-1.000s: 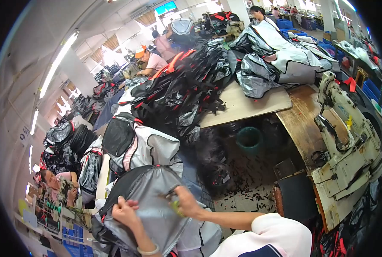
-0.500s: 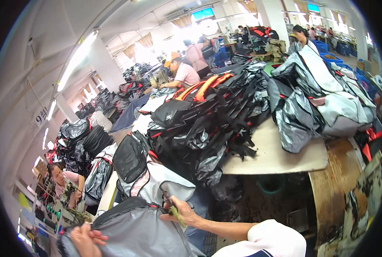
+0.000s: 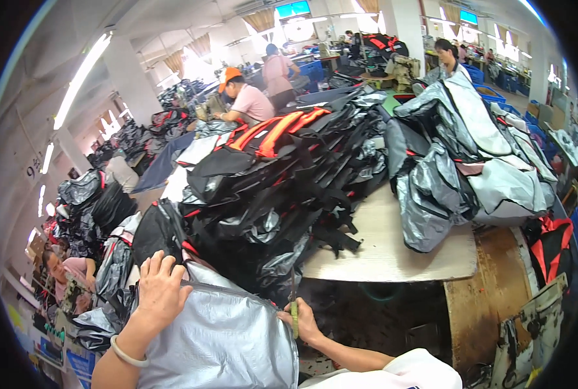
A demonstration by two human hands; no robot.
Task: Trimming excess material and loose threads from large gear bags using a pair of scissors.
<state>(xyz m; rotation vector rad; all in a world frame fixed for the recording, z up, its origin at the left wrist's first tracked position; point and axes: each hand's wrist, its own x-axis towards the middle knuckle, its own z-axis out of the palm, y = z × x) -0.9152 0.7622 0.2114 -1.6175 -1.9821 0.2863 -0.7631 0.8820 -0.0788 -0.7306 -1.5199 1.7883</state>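
In front of me lies a silver-grey sewn bag piece (image 3: 227,337) with a dark seam along its far edge. My left hand (image 3: 161,288) rests over that edge at its left corner, fingers spread and thumb apart. At the bag piece's right edge, my right hand (image 3: 306,322) is closed round scissors (image 3: 294,314) with a yellow-green wrapped handle. Their narrow dark blades point up and away from me. Part of the handle is hidden in the palm. Just beyond my left hand is a black bag part (image 3: 157,236) with red trim.
A big heap of black bag pieces with orange strips (image 3: 263,188) covers the table (image 3: 393,243). Silver and white bags (image 3: 457,162) are piled at its right end. A dark gap lies below the table's near edge. Several people work at machines around the room.
My left hand has moved up and right onto the bag piece's far edge. The bag piece now shows a brighter silver face. My right hand still holds the scissors. The view has shifted.
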